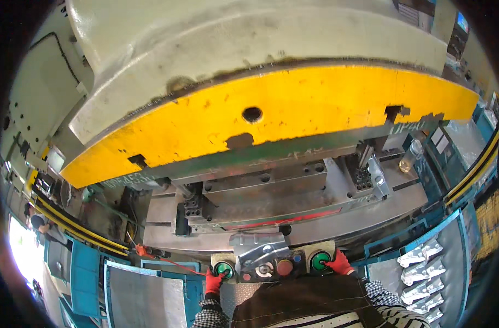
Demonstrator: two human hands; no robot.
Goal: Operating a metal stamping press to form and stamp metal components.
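Observation:
My left hand [214, 282], in a red glove, reaches a green push button [223, 269] on the left of a control box. Its thumb side lies against the button, and the fingers are apart with nothing held. My right hand [340, 264], also red-gloved, touches a second green push button [319, 260] at the right with an extended digit, its other fingers spread. Between the hands, a red mushroom button [284, 267] and a dial [264, 269] sit on the control panel. Just behind them rests a bent grey sheet-metal part [260, 244].
A large press ram with a yellow front [315, 104] hangs over the lower die [266, 199] on a steel bed [227, 241]. At the right, a blue-framed table [380, 273] carries several formed metal parts [421, 273]. A clear bottle [410, 156] stands by the die; a blue-framed table [145, 295] stands left.

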